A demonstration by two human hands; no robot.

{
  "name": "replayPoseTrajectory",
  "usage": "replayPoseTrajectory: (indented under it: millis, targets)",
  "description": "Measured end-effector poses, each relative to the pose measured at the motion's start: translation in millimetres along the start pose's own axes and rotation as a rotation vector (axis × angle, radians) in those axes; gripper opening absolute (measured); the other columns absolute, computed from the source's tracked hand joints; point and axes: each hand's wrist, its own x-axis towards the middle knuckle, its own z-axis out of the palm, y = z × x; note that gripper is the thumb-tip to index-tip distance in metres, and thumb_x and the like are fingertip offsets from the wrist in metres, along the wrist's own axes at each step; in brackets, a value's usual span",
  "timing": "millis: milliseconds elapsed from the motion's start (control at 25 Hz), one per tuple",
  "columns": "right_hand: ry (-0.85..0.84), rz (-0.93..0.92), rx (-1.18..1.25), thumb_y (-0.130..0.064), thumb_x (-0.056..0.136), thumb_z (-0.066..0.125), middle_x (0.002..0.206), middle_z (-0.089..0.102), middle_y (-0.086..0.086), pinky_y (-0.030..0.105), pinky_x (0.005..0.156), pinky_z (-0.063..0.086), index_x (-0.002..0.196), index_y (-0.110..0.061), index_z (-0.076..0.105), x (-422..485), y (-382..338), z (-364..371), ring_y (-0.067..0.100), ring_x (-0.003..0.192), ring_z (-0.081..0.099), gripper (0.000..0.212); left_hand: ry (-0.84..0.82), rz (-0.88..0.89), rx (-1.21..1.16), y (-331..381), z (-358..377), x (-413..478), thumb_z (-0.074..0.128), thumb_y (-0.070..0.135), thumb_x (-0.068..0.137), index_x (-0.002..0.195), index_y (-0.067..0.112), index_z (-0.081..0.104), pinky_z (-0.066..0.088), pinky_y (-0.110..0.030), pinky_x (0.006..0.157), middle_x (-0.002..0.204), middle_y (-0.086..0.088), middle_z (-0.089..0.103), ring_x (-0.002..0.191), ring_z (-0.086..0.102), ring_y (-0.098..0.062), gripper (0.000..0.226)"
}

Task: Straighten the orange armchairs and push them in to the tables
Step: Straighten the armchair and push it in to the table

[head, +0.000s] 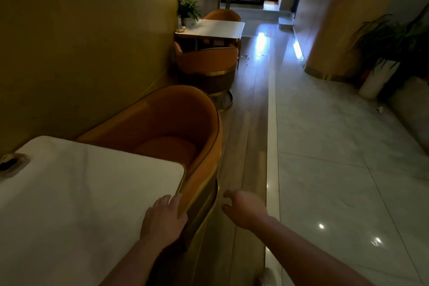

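Observation:
An orange armchair (167,123) with a gold band stands against the far side of the near white table (69,193), its seat facing the table. My left hand (163,218) lies with spread fingers on the table's corner, fingertips touching the chair's near arm. My right hand (243,209) hovers just right of that arm, fingers curled apart and holding nothing. Further along the wall a second orange armchair (206,62) is tucked at the far white table (216,28), and a third orange armchair (224,15) shows behind that table.
The yellow wall runs along the left. A small dark dish (10,162) sits at the near table's left edge. Potted plants stand on the far table (188,10) and at the right (380,58). A glossy tiled aisle (336,158) runs along the right.

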Motion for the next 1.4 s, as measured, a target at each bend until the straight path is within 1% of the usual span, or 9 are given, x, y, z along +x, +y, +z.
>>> replayPoseTrajectory:
  millis: [160,320,560,760,840,1040,1160,1320,1400]
  targets:
    - [-0.042,-0.088,-0.037,-0.04,0.099,0.054,0.114,0.067,-0.003,0.032,0.084,0.057,0.127,-0.028,0.059,106.8,55.9,-57.3,0.014,0.1,0.065,0.031,0.032,-0.094,-0.051,58.7,-1.5,89.0,0.042,0.05,0.1,0.153,0.029,0.027,0.043,-0.038,0.106,0.15,0.002,0.041,0.13,0.045,-0.016,0.059]
    - [-0.11,-0.173,-0.058,-0.037,0.099,0.056,0.122,0.065,-0.002,0.026,0.083,0.053,0.137,-0.03,0.053,192.6,84.5,-112.1,0.014,0.109,0.064,0.039,0.048,-0.204,-0.164,106.8,-11.4,159.5,0.042,0.05,0.101,0.157,0.029,0.021,0.039,-0.036,0.109,0.156,0.003,0.033,0.136,0.038,-0.016,0.063]
    - [-0.225,-0.308,-0.13,-0.04,0.099,0.054,0.126,0.064,0.0,0.03,0.088,0.052,0.139,-0.029,0.053,345.2,98.0,-169.5,0.017,0.114,0.062,0.041,0.077,-0.32,-0.291,141.4,-28.8,300.8,0.043,0.049,0.102,0.157,0.03,0.019,0.034,-0.038,0.114,0.162,0.002,0.025,0.145,0.029,-0.019,0.063]
    - [-0.277,-0.367,-0.217,-0.037,0.098,0.05,0.112,0.069,-0.001,0.033,0.078,0.056,0.122,-0.026,0.063,493.2,78.4,-199.7,0.02,0.102,0.067,0.029,0.142,-0.417,-0.414,141.8,-49.8,443.4,0.045,0.047,0.101,0.157,0.027,0.022,0.036,-0.036,0.112,0.16,0.002,0.029,0.143,0.034,-0.018,0.063]
    - [-0.318,-0.384,-0.239,-0.033,0.098,0.051,0.114,0.068,0.0,0.032,0.077,0.056,0.125,-0.026,0.062,551.0,63.1,-214.3,0.02,0.103,0.066,0.029,0.15,-0.478,-0.474,139.9,-64.2,496.6,0.045,0.046,0.101,0.157,0.026,0.022,0.037,-0.036,0.11,0.159,0.001,0.031,0.141,0.037,-0.019,0.063]
    - [-0.389,-0.476,-0.26,-0.026,0.101,0.054,0.127,0.062,0.003,0.033,0.086,0.057,0.136,-0.023,0.054,666.2,21.5,-241.7,0.021,0.108,0.064,0.036,0.123,-0.658,-0.608,134.2,-85.5,607.5,0.048,0.05,0.1,0.157,0.019,0.02,0.036,-0.038,0.109,0.157,-0.01,0.034,0.14,0.039,-0.029,0.071]
    - [-0.48,-0.65,-0.403,-0.023,0.103,0.05,0.138,0.055,0.007,0.037,0.094,0.053,0.142,-0.016,0.05,735.0,1.2,-239.4,0.026,0.118,0.059,0.04,0.135,-0.794,-0.759,128.0,-82.1,672.1,0.054,0.062,0.091,0.158,0.019,0.015,0.038,-0.037,0.107,0.157,-0.011,0.035,0.14,0.04,-0.03,0.088]
    - [-0.548,-0.818,-0.476,-0.029,0.099,0.051,0.134,0.056,0.009,0.041,0.095,0.053,0.133,-0.016,0.053,829.7,-25.5,-211.5,0.028,0.117,0.058,0.037,0.183,-1.028,-0.93,113.6,-59.2,741.9,0.062,0.082,0.065,0.157,0.024,0.013,0.042,-0.037,0.106,0.154,-0.008,0.039,0.137,0.044,-0.031,0.119]
    - [-0.606,-0.979,-0.537,-0.028,0.092,0.059,0.138,0.052,0.007,0.041,0.106,0.044,0.132,-0.018,0.055,875.2,-42.5,-194.7,0.027,0.129,0.047,0.042,0.242,-1.185,-0.97,122.1,-72.8,765.9,0.066,0.076,0.07,0.157,0.018,0.01,0.04,-0.037,0.108,0.156,-0.009,0.036,0.139,0.042,-0.032,0.119]
